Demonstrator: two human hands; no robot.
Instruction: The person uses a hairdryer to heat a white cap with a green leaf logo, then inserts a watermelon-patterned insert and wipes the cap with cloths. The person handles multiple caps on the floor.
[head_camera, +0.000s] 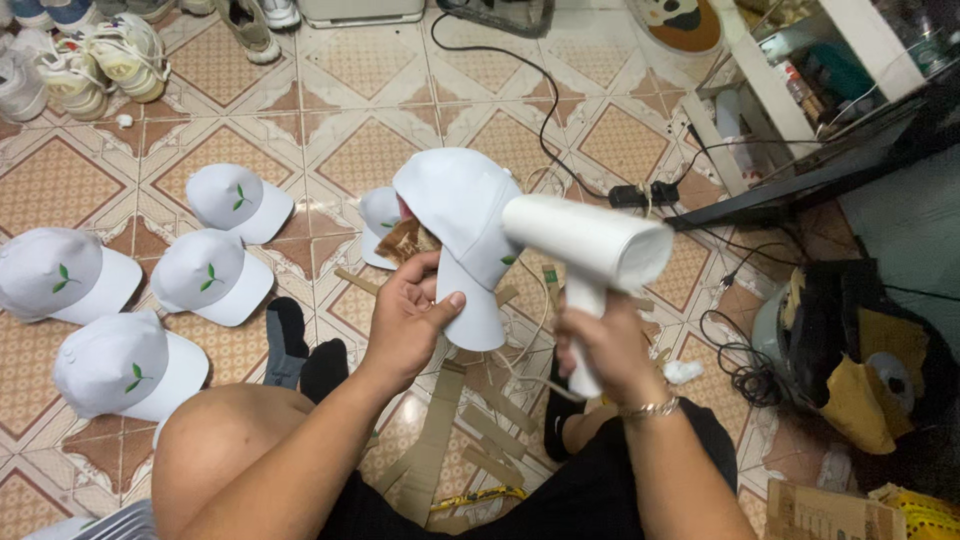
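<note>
Left hand (408, 310) grips white fabric baseball cap (462, 225) by its brim, held up over the tiled floor (340, 130). Right hand (607, 345) clenches white plastic hair dryer (590, 250), nozzle near cap. Blow-drying step, probably; next needs cap turned steadily.

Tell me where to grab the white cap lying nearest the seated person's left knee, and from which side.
Take that white cap by its flat brim, which points right toward the bare knee, coming in from the knee side. The brim is thin and stiff, easy to pinch, while the rounded crown would probably dent. Both hands are busy: left hand holds another cap, right hand a hair dryer.
</note>
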